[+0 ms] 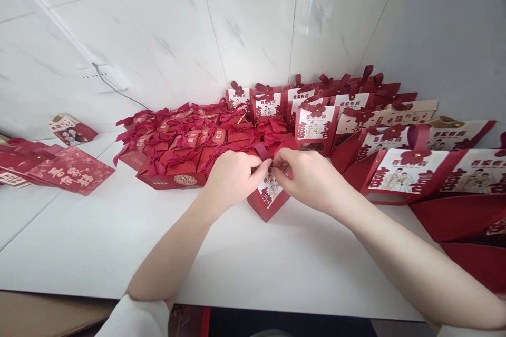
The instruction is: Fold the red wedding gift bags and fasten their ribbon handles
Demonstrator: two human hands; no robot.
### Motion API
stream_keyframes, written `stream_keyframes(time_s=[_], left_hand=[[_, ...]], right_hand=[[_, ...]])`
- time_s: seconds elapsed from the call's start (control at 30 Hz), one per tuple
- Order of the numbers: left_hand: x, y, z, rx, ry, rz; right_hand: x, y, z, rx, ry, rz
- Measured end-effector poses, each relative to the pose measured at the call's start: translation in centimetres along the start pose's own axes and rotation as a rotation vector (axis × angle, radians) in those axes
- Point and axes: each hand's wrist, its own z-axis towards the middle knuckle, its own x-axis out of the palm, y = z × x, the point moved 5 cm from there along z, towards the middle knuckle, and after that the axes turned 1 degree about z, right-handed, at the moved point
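A small red gift box (272, 211) with a white printed front panel stands on the white table, one corner toward me. At its top, my left hand (235, 179) is closed in a pinch by the dark red ribbon handle (261, 151). My right hand (306, 174) pinches the same top from the other side, its fingertips nearly touching the left ones. What exactly lies between the fingertips is partly hidden. Just behind my hands are several red candy boxes (169, 166) tied with ribbon bows, packed close together.
Several red gift bags with ribbon handles (399, 174) stand in rows on the right. On the left lie flat red bags (73, 171) and a small printed box (71, 129). A cable (118, 92) runs down the tiled wall (166, 26). The white table (98, 242) ends close to my body.
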Motion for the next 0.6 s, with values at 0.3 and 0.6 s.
stream_keyframes(time_s=[0.3, 0.6], left_hand=[[0.1, 1.2, 0.2, -0.080, 0.104, -0.187], [0.3, 0.4, 0.0, -0.064, 0.092, -0.150]], right_hand=[[0.3, -0.5, 0.2, 0.021, 0.042, 0.175], [0.0, 0.2, -0.1, 0.060, -0.006, 0.014]])
